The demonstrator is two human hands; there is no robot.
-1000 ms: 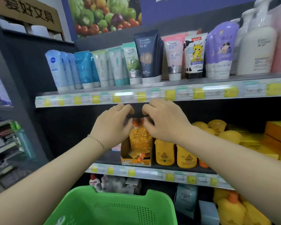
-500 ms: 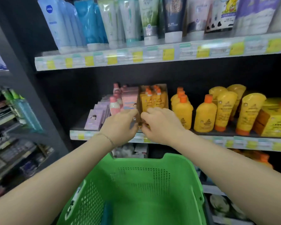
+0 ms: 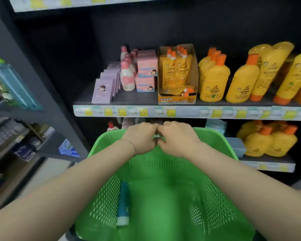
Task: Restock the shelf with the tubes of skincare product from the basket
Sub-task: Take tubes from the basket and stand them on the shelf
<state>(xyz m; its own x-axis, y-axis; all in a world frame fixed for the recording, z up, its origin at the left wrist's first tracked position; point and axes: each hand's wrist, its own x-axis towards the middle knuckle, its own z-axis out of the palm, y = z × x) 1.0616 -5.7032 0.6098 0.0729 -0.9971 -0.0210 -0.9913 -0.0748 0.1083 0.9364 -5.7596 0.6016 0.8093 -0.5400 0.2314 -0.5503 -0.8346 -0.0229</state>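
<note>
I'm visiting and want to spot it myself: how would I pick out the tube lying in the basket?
Find the green basket by the shelves. On its floor, along the left wall, lies a teal tube with a pale cap nearest the camera. It is the only product visible inside.

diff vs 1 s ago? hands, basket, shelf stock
Left hand and right hand dropped from the box of orange pouches on the shelf to just above the far rim of the green basket, fingers curled, nothing visible in them. The view tilted down, so a teal tube lying in the basket now shows. Everything on the shelf stands as before.
</note>
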